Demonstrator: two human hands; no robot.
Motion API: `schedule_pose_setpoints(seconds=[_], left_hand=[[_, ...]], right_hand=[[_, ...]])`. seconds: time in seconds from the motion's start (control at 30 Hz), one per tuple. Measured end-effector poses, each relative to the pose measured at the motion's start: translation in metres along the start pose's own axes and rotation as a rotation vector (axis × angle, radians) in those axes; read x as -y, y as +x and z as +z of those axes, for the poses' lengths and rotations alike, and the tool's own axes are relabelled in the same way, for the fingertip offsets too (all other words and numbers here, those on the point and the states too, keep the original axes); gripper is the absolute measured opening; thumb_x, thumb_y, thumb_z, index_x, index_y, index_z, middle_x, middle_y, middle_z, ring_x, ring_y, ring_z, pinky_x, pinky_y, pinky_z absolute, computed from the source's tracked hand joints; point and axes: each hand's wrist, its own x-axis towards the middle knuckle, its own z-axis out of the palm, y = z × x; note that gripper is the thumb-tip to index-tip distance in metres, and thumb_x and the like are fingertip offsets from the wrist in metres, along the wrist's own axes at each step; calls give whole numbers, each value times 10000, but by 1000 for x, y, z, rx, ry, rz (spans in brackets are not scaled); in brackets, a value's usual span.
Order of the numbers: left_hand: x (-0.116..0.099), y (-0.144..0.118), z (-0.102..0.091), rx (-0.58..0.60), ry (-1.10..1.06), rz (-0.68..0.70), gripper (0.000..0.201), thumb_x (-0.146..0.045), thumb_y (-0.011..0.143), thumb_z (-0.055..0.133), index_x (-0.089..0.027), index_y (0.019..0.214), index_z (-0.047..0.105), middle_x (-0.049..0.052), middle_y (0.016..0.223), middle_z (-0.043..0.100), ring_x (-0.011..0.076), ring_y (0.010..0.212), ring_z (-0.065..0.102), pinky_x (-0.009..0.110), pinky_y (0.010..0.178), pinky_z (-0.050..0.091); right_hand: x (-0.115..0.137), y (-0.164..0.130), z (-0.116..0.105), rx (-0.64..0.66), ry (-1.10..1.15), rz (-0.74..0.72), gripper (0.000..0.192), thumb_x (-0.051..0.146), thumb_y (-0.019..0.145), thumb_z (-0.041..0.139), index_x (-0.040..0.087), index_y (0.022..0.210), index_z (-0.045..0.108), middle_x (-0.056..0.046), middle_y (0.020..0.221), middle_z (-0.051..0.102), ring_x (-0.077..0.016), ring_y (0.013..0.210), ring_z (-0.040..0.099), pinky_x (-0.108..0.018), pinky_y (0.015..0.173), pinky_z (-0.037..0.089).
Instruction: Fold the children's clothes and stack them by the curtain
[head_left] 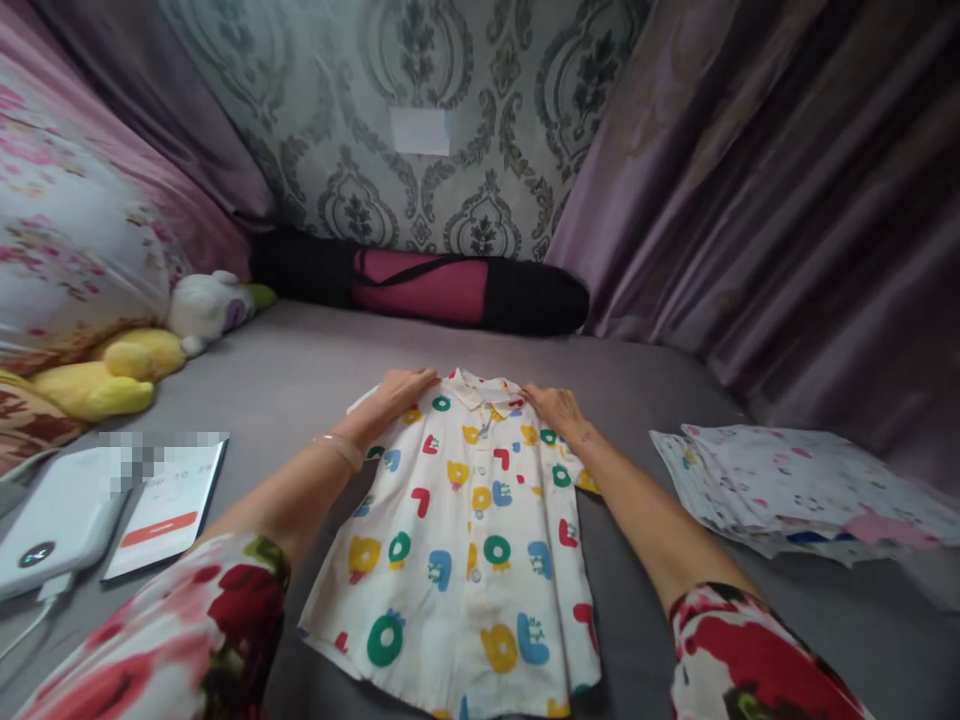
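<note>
A small white button-up shirt [459, 520] printed with colourful letter shapes lies front side up on the grey bed sheet, its collar pointing away from me. My left hand [405, 390] is at the shoulder left of the collar, fingers closed on the cloth. At the opposite shoulder, my right hand [553, 404] pinches the fabric close to the collar. Both short sleeves are partly covered by my hands and forearms. The fingertips are partly hidden in the cloth.
On the right lies a stack of folded printed cloths [810, 485]. To the left are a phone [169, 510], a white power bank [64, 520] with a cable, and plush toys [97, 388]. A long black and pink bag [420, 285] lies along the wall.
</note>
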Motion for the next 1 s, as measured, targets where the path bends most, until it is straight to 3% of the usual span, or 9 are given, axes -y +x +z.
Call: schedule_pose_setpoints(seconds=[0.27,0.5,0.6,0.67,0.83,1.0], left_hand=[[13,34,-7,-18,-25,-46,353,-392,990,319,-221,1107,606,109,1107,656,257,944,626,315,753,414],[8,49,-16,-40,-127,-106,341,-365,959,377,-176,1027,653,116,1013,653,241,920,603,306,750,416],[-14,60,-24,-153,-125,-159,315,-364,929,429,-178,982,678,126,1036,656,272,991,578,351,828,407],[-40,70,-28,-167,-145,-127,319,-369,923,431,-185,916,690,113,1014,678,282,1029,565,392,895,383],[-106,100,-20,54,-338,-137,508,-570,893,407,-190,722,698,66,730,696,274,908,627,457,985,334],[-131,117,-1,87,-412,-190,311,-461,804,587,-189,713,708,63,734,706,279,911,652,406,935,391]], right_hand=[[-13,52,7,-26,67,-31,388,468,1021,299,273,1219,569,-92,1081,715,-254,973,670,-324,784,438],[-21,83,22,-47,678,47,252,247,932,485,180,1020,711,-62,1050,726,-183,961,644,-245,807,447],[-22,95,27,-23,743,71,238,209,892,513,154,974,729,-45,969,738,-164,898,651,-218,771,453],[-20,99,28,-27,787,96,235,192,874,524,144,983,727,-46,976,734,-157,899,646,-209,775,448],[-27,91,21,0,878,167,251,266,915,483,148,905,704,-21,858,707,-129,767,612,-196,673,438],[-58,62,9,152,953,273,455,446,954,439,145,670,630,-9,575,590,-112,520,516,-213,510,396]])
